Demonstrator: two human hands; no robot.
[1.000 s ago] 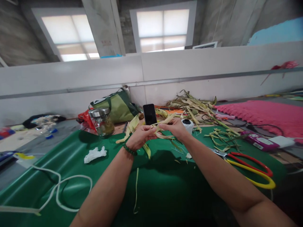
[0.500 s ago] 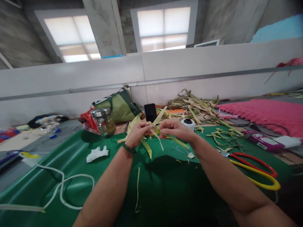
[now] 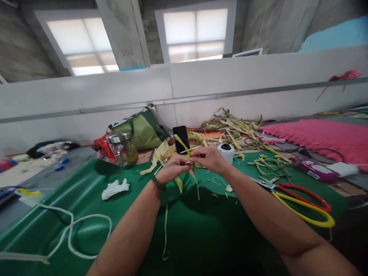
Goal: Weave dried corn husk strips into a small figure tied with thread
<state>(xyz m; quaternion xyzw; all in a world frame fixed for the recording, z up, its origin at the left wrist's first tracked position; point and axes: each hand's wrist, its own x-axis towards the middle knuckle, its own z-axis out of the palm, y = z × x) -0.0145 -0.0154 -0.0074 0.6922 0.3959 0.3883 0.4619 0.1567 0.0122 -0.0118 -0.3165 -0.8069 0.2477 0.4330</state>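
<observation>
Above a green mat (image 3: 86,199), cut off below, the left hand (image 3: 172,169) and right hand (image 3: 212,158) meet.
Behind them stands a dark phone (image 3: 183,132), partly covered; both grips are clamped on husk strips (image 3: 181,142) between them, the exact pinch hidden by fingers.

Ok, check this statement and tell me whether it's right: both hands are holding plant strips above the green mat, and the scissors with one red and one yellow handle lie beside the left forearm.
One part is wrong: the scissors lie beside the right forearm, as the head view shows. Both hands holding plant strips above the green mat stands.
</observation>
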